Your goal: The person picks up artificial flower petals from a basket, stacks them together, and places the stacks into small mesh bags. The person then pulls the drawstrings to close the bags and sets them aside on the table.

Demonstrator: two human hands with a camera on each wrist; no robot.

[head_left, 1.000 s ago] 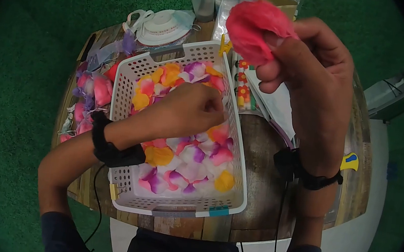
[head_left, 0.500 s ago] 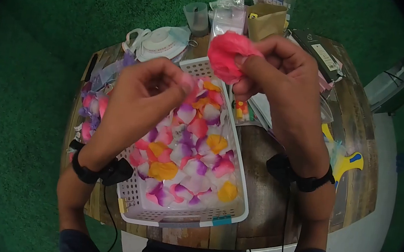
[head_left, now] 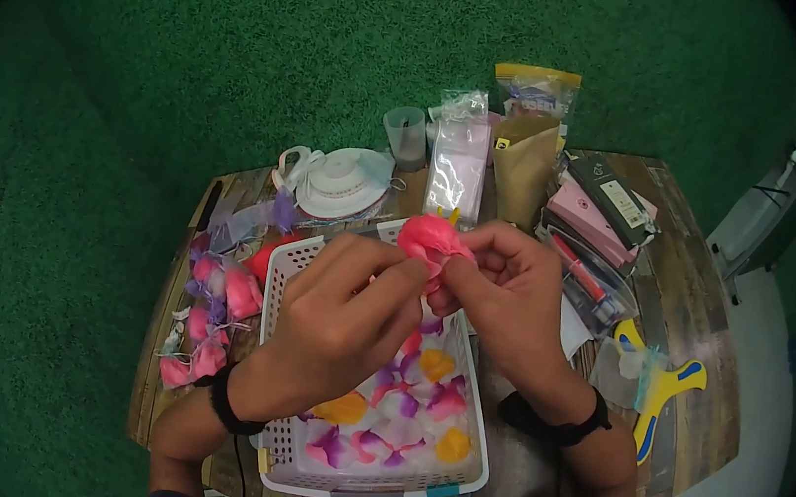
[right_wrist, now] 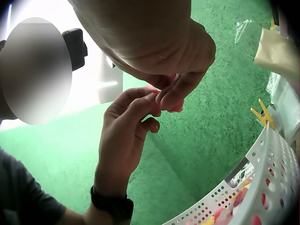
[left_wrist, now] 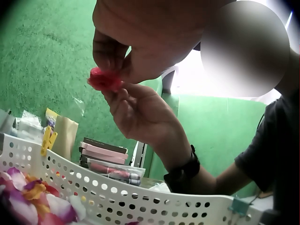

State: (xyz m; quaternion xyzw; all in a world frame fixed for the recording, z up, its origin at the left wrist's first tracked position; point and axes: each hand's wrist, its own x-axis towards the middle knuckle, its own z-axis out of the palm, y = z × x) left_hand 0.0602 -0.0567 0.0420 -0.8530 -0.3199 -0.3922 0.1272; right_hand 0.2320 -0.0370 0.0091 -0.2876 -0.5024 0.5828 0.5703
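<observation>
Above the basket, my right hand point(head_left: 511, 302) pinches a soft pink bundle point(head_left: 427, 239) of thin, crinkled material between thumb and fingers. My left hand point(head_left: 335, 315) meets it from the other side, its thumb and fingertips pinching the bundle's near edge. In the left wrist view the bundle point(left_wrist: 104, 79) looks round and gathered, partly covered by the fingers. Below both hands stands a white perforated basket point(head_left: 483, 463) with pink, purple, white and orange petals point(head_left: 451, 444) inside. The left hand and forearm hide much of the basket's left part.
Filled pink and purple pouches point(head_left: 207, 359) lie left of the basket. Behind it are a ribbon roll point(head_left: 342, 182), a translucent cup point(head_left: 405, 140), clear packets point(head_left: 458, 162) and a brown paper bag point(head_left: 523, 179). Boxes point(head_left: 613, 200) and a yellow-blue tool point(head_left: 674, 387) sit at right.
My left hand has come up from the petals with a pink bit at its fingertips and reached the bundle. My right hand has lowered the bundle toward it, and the head view has shifted.
</observation>
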